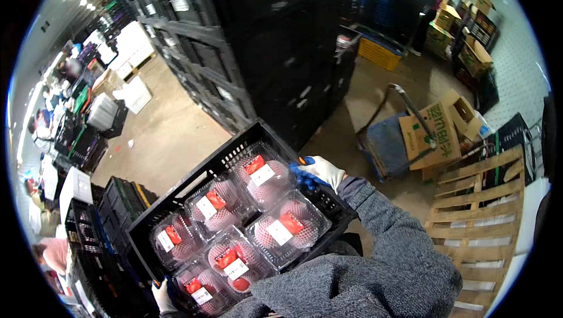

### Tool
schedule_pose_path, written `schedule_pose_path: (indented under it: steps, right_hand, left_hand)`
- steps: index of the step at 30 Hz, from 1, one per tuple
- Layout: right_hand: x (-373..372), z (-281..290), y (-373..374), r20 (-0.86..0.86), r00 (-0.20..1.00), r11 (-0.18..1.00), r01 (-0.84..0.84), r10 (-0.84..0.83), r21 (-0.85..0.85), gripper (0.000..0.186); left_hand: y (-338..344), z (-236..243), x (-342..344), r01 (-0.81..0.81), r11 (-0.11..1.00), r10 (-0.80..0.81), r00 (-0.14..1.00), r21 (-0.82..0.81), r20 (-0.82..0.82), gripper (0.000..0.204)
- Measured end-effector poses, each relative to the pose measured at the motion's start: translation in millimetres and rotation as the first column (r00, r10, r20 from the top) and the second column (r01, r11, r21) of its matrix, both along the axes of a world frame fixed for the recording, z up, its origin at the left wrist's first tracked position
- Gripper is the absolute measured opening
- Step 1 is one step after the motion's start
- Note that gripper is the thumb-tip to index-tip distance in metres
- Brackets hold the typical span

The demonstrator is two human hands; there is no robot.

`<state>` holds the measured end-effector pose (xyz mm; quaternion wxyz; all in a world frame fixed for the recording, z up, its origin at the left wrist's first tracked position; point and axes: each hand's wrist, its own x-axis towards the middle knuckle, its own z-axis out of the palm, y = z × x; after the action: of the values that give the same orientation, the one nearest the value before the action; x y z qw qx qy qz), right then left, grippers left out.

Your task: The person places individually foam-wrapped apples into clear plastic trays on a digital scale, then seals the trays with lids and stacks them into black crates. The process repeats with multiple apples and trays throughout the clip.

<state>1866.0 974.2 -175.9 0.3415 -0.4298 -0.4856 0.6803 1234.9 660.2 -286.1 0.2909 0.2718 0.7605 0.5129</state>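
Note:
A black plastic crate is held tilted in front of me, one end at the lower left and the other at the upper right. In it sit several clear plastic packs of fruit. The round fruits wear pale pink foam nets, with red pieces and white labels on top. My right hand, in a white and blue glove, grips the crate's right end, fingers over the rim. At the lower left end my left hand, gloved too, closes on the crate's edge; part of it is hidden.
A tall stack of black crates stands just ahead. To the right are a blue trolley bearing a cardboard box, and a wooden pallet. More crates stand at left. People work farther off, one at the back right.

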Motion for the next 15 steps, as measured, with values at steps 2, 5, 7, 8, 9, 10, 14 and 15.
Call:
schedule_pose_path:
  steps: [2, 5, 7, 8, 9, 10, 14, 15]
  right_hand:
    - [66, 3, -23, 0.046, 0.996, 0.995, 0.084, -0.081, -0.057, 0.021]
    - [168, -12, -67, -0.118, 0.979, 0.986, 0.159, -0.163, -0.043, 0.023]
    - [205, 17, -104, -0.032, 0.969, 0.969, 0.247, -0.246, 0.021, 0.027]
    - [228, 20, -121, 0.022, 0.957, 0.954, 0.286, -0.289, 0.087, 0.028]
    - [246, 23, -132, 0.022, 0.940, 0.935, 0.337, -0.341, 0.114, 0.028]
    - [262, 25, -144, 0.020, 0.919, 0.911, 0.387, -0.394, 0.141, 0.027]
    - [298, 53, -186, -0.003, 0.747, 0.744, 0.663, -0.665, 0.081, 0.024]
    - [312, 48, -195, 0.013, 0.698, 0.695, 0.712, -0.716, 0.101, 0.025]
  left_hand:
    - [50, 60, 118, 0.049, 0.998, -0.046, 0.997, -0.043, 0.067, 0.009]
    - [91, 94, 215, 0.188, 0.980, -0.197, 0.963, 0.065, 0.182, 0.012]
    - [116, 101, 253, 0.300, 0.952, -0.306, 0.944, 0.066, 0.123, 0.014]
    - [133, 99, 268, 0.363, 0.930, -0.368, 0.924, 0.065, 0.101, 0.015]
    - [150, 103, 282, 0.409, 0.911, -0.412, 0.911, 0.056, 0.039, 0.015]
    - [165, 104, 292, 0.455, 0.890, -0.454, 0.891, 0.044, -0.024, 0.014]
    - [252, 80, 315, 0.620, 0.783, -0.621, 0.784, 0.039, 0.009, 0.015]
    - [272, 94, 345, 0.664, 0.744, -0.663, 0.747, 0.070, -0.042, 0.016]
